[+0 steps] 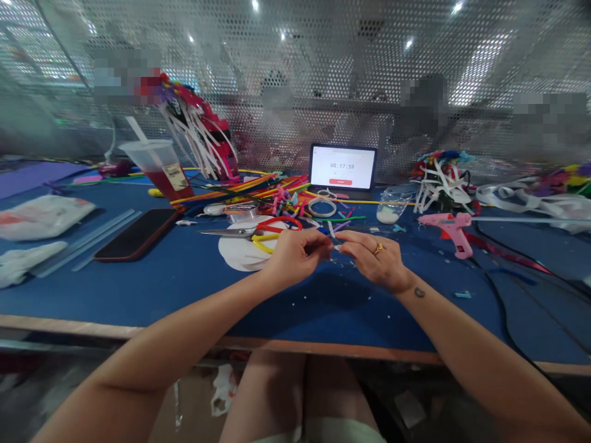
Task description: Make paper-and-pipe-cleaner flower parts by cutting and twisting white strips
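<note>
My left hand (300, 253) and my right hand (375, 257) meet above the middle of the blue table, fingertips almost touching. Both are closed in a pinch on a small white strip (332, 230). Its end sticks up between the fingers, and the rest is mostly hidden. A gold ring sits on a finger of my right hand. Just left of my left hand lie scissors (240, 232) with red handles, and a yellow-handled tool (263, 245) partly behind the hand. Both rest on white round sheets (235, 253). White specks dot the table below my hands.
Colourful pipe cleaners (286, 191) pile up behind my hands, before a tablet (342, 166) showing a timer. A pink glue gun (455, 231) with a trailing cord lies right. Leftward are a phone (137, 234), a tilted drink cup (159, 169) and plastic bags (44, 216).
</note>
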`<state>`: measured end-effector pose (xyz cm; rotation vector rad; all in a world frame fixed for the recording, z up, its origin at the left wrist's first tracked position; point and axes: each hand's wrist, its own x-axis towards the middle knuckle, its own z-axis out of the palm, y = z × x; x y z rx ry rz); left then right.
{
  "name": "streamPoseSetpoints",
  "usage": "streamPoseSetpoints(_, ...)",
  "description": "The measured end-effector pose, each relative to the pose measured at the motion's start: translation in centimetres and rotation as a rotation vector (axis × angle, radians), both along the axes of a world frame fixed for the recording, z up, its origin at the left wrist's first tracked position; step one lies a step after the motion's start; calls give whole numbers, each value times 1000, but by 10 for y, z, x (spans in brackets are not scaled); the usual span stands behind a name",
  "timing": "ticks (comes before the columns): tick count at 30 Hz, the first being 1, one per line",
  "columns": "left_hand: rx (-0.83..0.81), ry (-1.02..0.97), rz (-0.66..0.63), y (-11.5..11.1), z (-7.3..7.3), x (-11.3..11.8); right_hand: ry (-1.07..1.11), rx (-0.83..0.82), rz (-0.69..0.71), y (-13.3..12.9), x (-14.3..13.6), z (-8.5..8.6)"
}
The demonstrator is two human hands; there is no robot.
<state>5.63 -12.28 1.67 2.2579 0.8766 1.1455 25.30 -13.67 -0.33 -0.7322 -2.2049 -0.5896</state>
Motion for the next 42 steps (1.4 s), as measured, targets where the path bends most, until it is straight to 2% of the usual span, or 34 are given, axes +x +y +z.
streamPoseSetpoints(4, -118, -62, -52, 1, 0, 1, 28, -114, 6, 2, 1, -2)
streamPoseSetpoints(7, -103, -53, -55, 1, 0, 1, 45, -211, 33, 1, 0, 0)
streamPoseSetpoints(14, 241, 46, 78, 1, 0, -4, 343, -295, 105, -4, -6, 4)
streamPoseSetpoints(18, 467, 51, 139, 2, -2, -5, 630, -577, 30, -6, -14, 5)
streamPoseSetpoints(21, 575, 76, 136, 1, -4, -4, 678, -813, 63, -5, -19, 5)
streamPoseSetpoints(26, 649, 129, 146, 0, -7, -4, 758, -947, 144, -7, -24, 3)
streamPoseSetpoints(30, 671, 140, 157, 0, -9, -4, 791, -966, 179, -8, -25, 2)
streamPoseSetpoints(35, 653, 117, 149, 0, -9, -3, 775, -923, 146, -9, -28, 1)
streamPoseSetpoints(37, 562, 96, 136, -2, -8, -2, 733, -867, 119, -10, -29, 1)
streamPoseSetpoints(42, 193, 46, 39, -6, -1, 0, 535, -562, -22, -8, -25, 0)
